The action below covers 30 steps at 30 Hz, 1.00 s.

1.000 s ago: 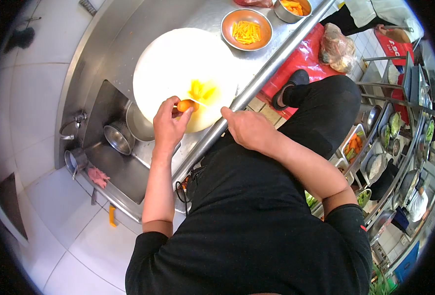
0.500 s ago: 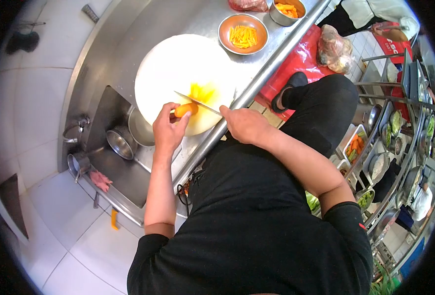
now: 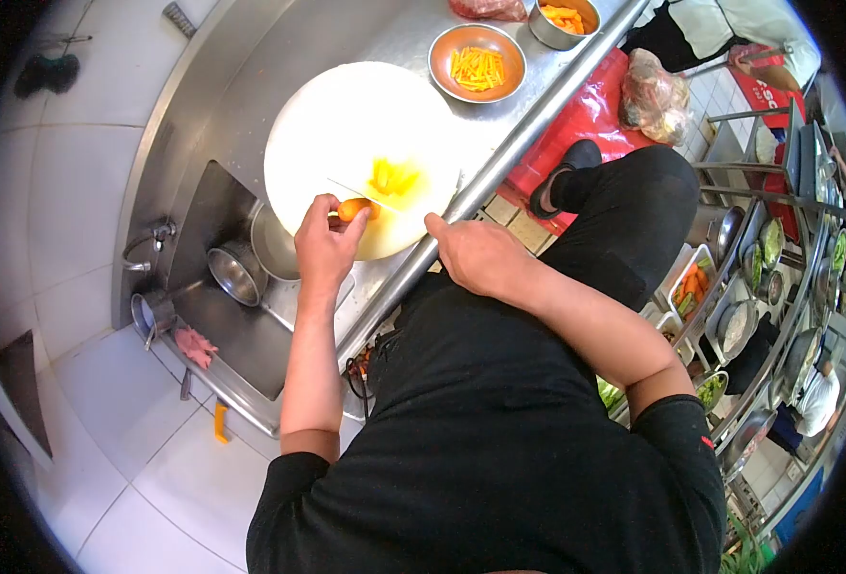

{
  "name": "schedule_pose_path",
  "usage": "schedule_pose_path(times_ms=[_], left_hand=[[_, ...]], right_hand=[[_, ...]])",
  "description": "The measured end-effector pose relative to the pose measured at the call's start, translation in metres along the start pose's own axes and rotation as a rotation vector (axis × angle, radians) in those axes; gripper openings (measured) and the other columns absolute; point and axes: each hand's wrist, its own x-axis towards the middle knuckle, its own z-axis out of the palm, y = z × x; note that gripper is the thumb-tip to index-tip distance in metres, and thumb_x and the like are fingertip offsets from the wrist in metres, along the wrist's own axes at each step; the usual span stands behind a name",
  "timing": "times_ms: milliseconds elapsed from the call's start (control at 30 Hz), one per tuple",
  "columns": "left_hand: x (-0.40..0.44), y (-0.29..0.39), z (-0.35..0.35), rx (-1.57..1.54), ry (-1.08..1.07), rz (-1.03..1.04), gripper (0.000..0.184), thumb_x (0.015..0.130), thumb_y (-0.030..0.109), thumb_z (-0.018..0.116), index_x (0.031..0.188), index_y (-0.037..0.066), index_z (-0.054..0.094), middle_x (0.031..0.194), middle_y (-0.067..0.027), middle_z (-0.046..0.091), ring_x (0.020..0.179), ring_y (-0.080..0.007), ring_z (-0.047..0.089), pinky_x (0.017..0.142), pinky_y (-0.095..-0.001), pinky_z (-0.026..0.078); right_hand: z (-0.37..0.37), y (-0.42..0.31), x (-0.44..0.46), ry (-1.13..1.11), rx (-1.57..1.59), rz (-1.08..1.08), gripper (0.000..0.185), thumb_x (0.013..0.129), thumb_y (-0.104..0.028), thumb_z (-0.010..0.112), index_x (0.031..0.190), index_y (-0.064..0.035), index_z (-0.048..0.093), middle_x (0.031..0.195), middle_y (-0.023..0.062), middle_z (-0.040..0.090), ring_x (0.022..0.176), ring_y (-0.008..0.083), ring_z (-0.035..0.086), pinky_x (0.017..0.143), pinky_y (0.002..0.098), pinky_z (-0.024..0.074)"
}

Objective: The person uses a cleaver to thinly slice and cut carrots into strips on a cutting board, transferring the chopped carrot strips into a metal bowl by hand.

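My left hand [image 3: 327, 246] grips a piece of carrot [image 3: 354, 209] between thumb and fingers on a round white cutting board [image 3: 332, 115]. A knife [image 3: 377, 201] lies across the board with its thin blade seen nearly edge-on, just beyond the carrot piece. My right hand [image 3: 480, 251] is closed around its handle at the near rim; the handle itself is hidden in the fist. Bright yellow-orange cut pieces [image 3: 391, 182] lie on the far side of the blade, washed out by glare.
Beyond the board stand a bowl [image 3: 437, 78] of carrot strips and a metal pot [image 3: 559, 38] of orange pieces. To the left is a sink [image 3: 222, 330] with a metal pan [image 3: 238, 275]. A steel rail [image 3: 528, 115] edges the counter. Shelves with food bowls line the right.
The blade now appears thinner, and its tip sits slightly farther left. The carrot piece and left hand have shifted very slightly left. Both hands keep their grips.
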Motion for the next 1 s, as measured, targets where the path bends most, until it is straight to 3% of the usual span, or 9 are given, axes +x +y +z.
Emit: schedule_pose_path(times_ms=[300, 367, 467, 633, 800, 867, 900, 967, 1000], left_hand=[[0.004, -0.027, -0.006, -0.036, 0.047, -0.095, 0.033, 0.094, 0.020, 0.086, 0.106, 0.003, 0.060, 0.098, -0.0110, 0.074, 0.078, -0.0187, 0.075, 0.068, -0.0337, 0.061], [0.009, -0.050, -0.011, -0.736, 0.143, -0.318, 0.023, 0.100, 0.014, 0.079, 0.109, 0.004, 0.060, 0.098, -0.0105, 0.073, 0.076, -0.0179, 0.074, 0.067, -0.0323, 0.063], [0.011, -0.065, -0.027, -0.964, 0.108, -0.451, 0.017, 0.108, 0.019, 0.067, 0.116, 0.005, 0.061, 0.097, -0.0106, 0.073, 0.074, -0.0178, 0.074, 0.068, -0.0310, 0.065], [0.013, -0.087, -0.027, -1.324, 0.011, -0.514, 0.023, 0.112, 0.026, 0.061, 0.119, 0.004, 0.063, 0.095, -0.0112, 0.073, 0.074, -0.0169, 0.073, 0.068, -0.0294, 0.063], [0.013, -0.088, -0.021, -1.216, 0.000, -0.505, 0.028, 0.111, 0.032, 0.064, 0.116, 0.004, 0.065, 0.086, -0.0087, 0.072, 0.066, -0.0139, 0.070, 0.065, -0.0277, 0.062], [0.014, -0.078, -0.022, -0.847, 0.062, -0.472, 0.030, 0.111, 0.034, 0.066, 0.108, 0.004, 0.068, 0.078, -0.0057, 0.070, 0.063, -0.0122, 0.067, 0.062, -0.0254, 0.059], [0.013, -0.067, -0.025, -0.848, 0.058, -0.477, 0.030, 0.111, 0.034, 0.066, 0.108, 0.004, 0.068, 0.078, -0.0057, 0.070, 0.063, -0.0122, 0.067, 0.062, -0.0254, 0.059], [0.009, -0.041, -0.031, -0.427, 0.035, -0.392, 0.032, 0.107, 0.034, 0.071, 0.100, 0.003, 0.070, 0.070, -0.0059, 0.068, 0.062, -0.0141, 0.067, 0.059, -0.0301, 0.056], [0.007, -0.033, -0.030, -0.429, 0.024, -0.396, 0.032, 0.107, 0.034, 0.071, 0.100, 0.003, 0.070, 0.070, -0.0059, 0.068, 0.062, -0.0141, 0.067, 0.059, -0.0301, 0.056]], right_hand=[[0.003, 0.016, 0.007, -0.053, 0.008, 0.088, 0.026, 0.104, -0.017, 0.054, 0.123, 0.0003, 0.052, 0.089, 0.0308, 0.071, 0.089, 0.0511, 0.071, 0.078, 0.0631, 0.0544], [-0.002, 0.015, 0.003, -0.040, 0.034, 0.089, 0.026, 0.105, -0.018, 0.053, 0.124, 0.0002, 0.052, 0.091, 0.0318, 0.071, 0.091, 0.0523, 0.070, 0.080, 0.0640, 0.0534], [-0.016, 0.012, -0.010, 0.018, 0.117, 0.161, 0.026, 0.107, -0.015, 0.046, 0.128, -0.0015, 0.051, 0.097, 0.0335, 0.071, 0.096, 0.0540, 0.069, 0.086, 0.0646, 0.0505], [-0.024, 0.018, -0.021, 0.042, 0.141, 0.130, 0.026, 0.106, -0.017, 0.053, 0.127, -0.0024, 0.049, 0.097, 0.0348, 0.069, 0.095, 0.0561, 0.066, 0.084, 0.0674, 0.0473], [-0.023, 0.015, -0.025, 0.037, 0.161, 0.170, 0.022, 0.106, -0.017, 0.053, 0.122, -0.0026, 0.049, 0.093, 0.0338, 0.069, 0.094, 0.0563, 0.066, 0.082, 0.0679, 0.0466], [-0.022, 0.015, -0.025, 0.033, 0.155, 0.164, 0.021, 0.106, -0.018, 0.053, 0.121, -0.0025, 0.049, 0.093, 0.0337, 0.069, 0.093, 0.0564, 0.066, 0.082, 0.0678, 0.0468], [-0.021, 0.015, -0.025, 0.033, 0.153, 0.159, 0.021, 0.106, -0.018, 0.053, 0.120, -0.0025, 0.049, 0.093, 0.0336, 0.069, 0.093, 0.0565, 0.066, 0.082, 0.0676, 0.0470], [-0.021, 0.013, -0.024, 0.022, 0.135, 0.157, 0.021, 0.106, -0.018, 0.053, 0.119, -0.0026, 0.048, 0.093, 0.0331, 0.069, 0.093, 0.0559, 0.066, 0.082, 0.0672, 0.0475], [-0.021, 0.012, -0.022, 0.016, 0.115, 0.149, 0.021, 0.106, -0.019, 0.053, 0.119, -0.0026, 0.048, 0.093, 0.0326, 0.069, 0.093, 0.0554, 0.066, 0.082, 0.0668, 0.0480]])
